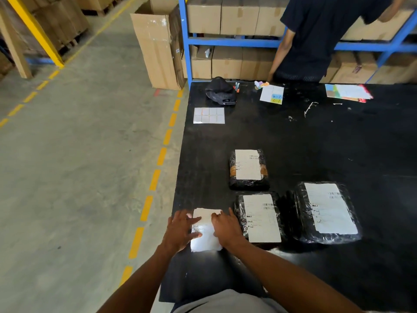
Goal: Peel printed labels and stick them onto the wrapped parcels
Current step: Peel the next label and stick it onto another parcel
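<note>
A stack of white printed labels [207,239] lies on the black table [316,143] near its front left corner. My left hand [180,232] rests on the stack's left side with fingers spread. My right hand [228,227] lies on its right side, fingertips on the top sheet. To the right are three parcels wrapped in black plastic, each bearing a white label: a small one [248,170] farther back, one [260,219] right beside my right hand, and a larger one [327,211] at the right.
A sheet of small blank stickers [209,115], a black cap [221,90] and loose papers [272,93] sit at the table's far end. Another person [316,37] stands there before blue shelves of cartons [239,16]. The table's left edge borders the concrete floor [79,154].
</note>
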